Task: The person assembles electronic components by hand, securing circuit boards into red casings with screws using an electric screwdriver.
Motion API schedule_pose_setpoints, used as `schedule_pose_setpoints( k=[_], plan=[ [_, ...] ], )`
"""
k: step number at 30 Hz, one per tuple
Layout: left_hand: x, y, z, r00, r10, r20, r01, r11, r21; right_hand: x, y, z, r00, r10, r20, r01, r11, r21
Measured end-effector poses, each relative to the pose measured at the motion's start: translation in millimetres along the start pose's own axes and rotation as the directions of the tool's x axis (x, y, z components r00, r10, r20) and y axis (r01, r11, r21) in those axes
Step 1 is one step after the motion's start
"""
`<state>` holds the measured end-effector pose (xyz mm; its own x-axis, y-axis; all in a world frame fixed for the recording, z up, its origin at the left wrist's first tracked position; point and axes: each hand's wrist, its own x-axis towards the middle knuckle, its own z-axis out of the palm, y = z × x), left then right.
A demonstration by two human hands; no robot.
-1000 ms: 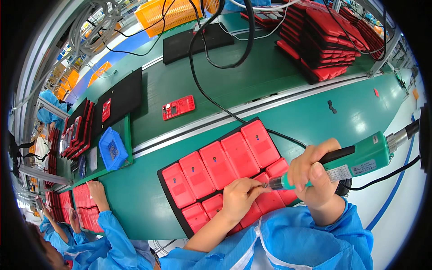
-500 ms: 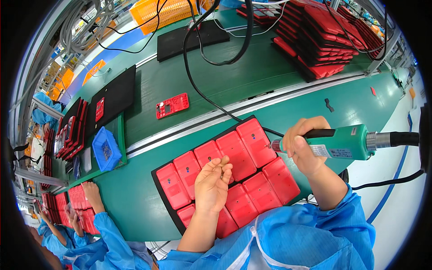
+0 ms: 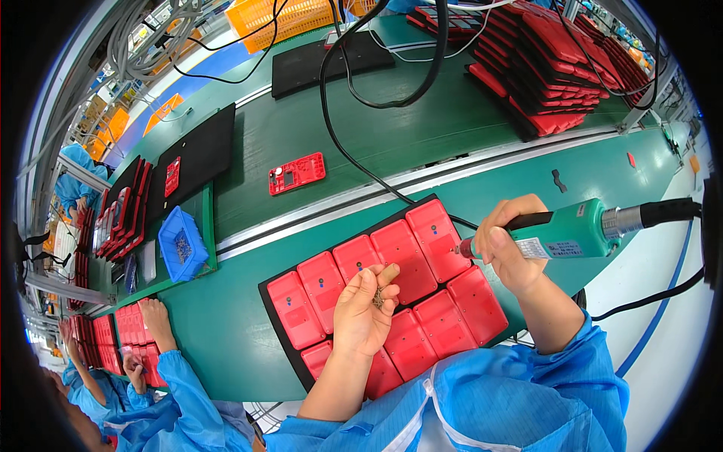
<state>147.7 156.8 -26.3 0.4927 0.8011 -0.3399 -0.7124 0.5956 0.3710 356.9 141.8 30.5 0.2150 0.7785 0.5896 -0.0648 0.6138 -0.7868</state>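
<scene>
My right hand (image 3: 514, 252) is wrapped round a green electric screwdriver (image 3: 576, 230), its tip at the right edge of the rear right red plastic housing (image 3: 438, 239). Whether the bit touches a screw is too small to tell. Several such housings lie in two rows on a black tray (image 3: 273, 320) in front of me. Over the tray's middle, my left hand (image 3: 363, 313) is half curled, palm up, with small screws (image 3: 378, 298) in its fingers. A tan cover sits on one fingertip. That hand hides part of the housings beneath it.
A blue bin (image 3: 181, 245) of small parts stands left. Beyond the metal rail lie a single red housing (image 3: 297, 174) and black boards (image 3: 331, 64). Stacked loaded trays (image 3: 538, 68) rise at back right. A black cable (image 3: 331, 135) hangs across. A co-worker's hand (image 3: 156, 324) is at left.
The whole view has shifted slightly. My left fingers have parted a little, so the screws show more. The screwdriver stays in my right hand, with its rear end tilted slightly upward.
</scene>
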Motion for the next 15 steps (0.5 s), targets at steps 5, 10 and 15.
schedule_pose_setpoints(
  k=[5, 10, 15],
  plan=[
    [1.7, -2.5, -7.9, 1.000, -0.008, 0.030, 0.010, 0.999, -0.045, -0.6, -0.4, -1.5, 1.000, 0.010, -0.029, -0.010, 1.000, 0.005],
    [3.8, -4.0, -2.6, 0.999, -0.002, -0.034, 0.000, 0.999, -0.046, 1.9, 0.5, -2.2, 0.998, 0.006, -0.055, -0.006, 1.000, 0.009],
    [3.7, -3.7, 2.4, 0.991, -0.005, -0.131, 0.011, 0.999, 0.045, 4.2, 1.0, -1.1, 0.998, -0.007, -0.069, 0.012, 0.997, 0.075]
  ],
)
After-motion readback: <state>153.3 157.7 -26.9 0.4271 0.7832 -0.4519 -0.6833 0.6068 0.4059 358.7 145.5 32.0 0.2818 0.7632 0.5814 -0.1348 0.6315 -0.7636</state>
